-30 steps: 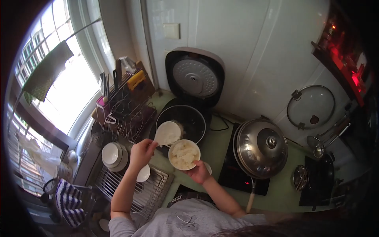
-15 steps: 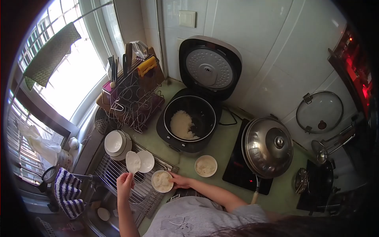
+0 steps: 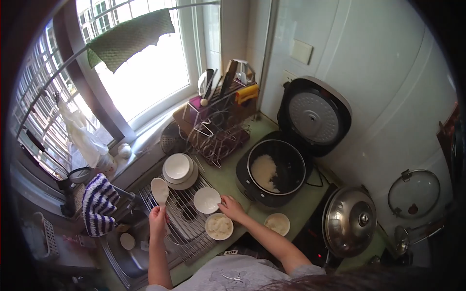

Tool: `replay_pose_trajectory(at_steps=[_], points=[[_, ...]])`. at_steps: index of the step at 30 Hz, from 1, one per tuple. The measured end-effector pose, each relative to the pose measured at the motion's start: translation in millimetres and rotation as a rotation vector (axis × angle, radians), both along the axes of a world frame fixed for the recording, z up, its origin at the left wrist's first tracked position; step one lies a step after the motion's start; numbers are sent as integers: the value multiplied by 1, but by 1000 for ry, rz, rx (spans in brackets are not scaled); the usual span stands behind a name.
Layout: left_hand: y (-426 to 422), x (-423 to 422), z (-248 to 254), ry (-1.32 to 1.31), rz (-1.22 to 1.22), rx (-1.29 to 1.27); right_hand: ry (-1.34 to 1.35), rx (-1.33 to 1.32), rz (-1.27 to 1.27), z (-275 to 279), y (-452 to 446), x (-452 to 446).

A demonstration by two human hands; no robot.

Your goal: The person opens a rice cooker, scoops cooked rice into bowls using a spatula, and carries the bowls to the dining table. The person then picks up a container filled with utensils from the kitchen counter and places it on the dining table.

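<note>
My left hand (image 3: pixel 158 220) is closed around the handle of a white rice paddle (image 3: pixel 159 190), its broad end up over the drying rack. My right hand (image 3: pixel 232 209) pinches the right rim of a small white bowl (image 3: pixel 206 200), which holds no food. Just below that hand stands a bowl of rice (image 3: pixel 219 226), at the rack's edge and not held. Farther right, beyond my forearm, is a second bowl of rice (image 3: pixel 277 224). The rice cooker (image 3: pixel 271 194) has its lid up, with cooked rice (image 3: pixel 264 170) on the left side of its pot.
Stacked white dishes (image 3: pixel 177 169) sit on the wire drying rack (image 3: pixel 187 242), beside the sink (image 3: pixel 128 262). Behind them is a rack of knives and boards (image 3: pixel 218 121). A lidded pan (image 3: pixel 349 220) occupies the cooktop at right. A striped towel (image 3: pixel 99 204) hangs at left.
My right hand has let go of the rice bowl and taken the rim of the bowl without food. The paddle has moved left, away from that bowl. The view has turned left.
</note>
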State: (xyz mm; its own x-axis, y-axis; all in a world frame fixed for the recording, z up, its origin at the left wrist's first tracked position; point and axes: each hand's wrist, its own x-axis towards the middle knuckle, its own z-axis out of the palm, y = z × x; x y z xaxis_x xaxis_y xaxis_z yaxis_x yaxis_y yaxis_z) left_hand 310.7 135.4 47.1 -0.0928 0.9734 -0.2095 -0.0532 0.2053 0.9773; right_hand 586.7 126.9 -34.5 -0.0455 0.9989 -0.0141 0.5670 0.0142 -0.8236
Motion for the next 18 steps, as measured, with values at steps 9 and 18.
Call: replay_pose_trajectory(at_steps=[9, 18], points=[[-54, -33, -25, 9, 142, 2, 166, -167, -300, 30, 160, -115], [-56, -80, -98, 157, 234, -118, -308, 189, -115, 43, 179, -124]])
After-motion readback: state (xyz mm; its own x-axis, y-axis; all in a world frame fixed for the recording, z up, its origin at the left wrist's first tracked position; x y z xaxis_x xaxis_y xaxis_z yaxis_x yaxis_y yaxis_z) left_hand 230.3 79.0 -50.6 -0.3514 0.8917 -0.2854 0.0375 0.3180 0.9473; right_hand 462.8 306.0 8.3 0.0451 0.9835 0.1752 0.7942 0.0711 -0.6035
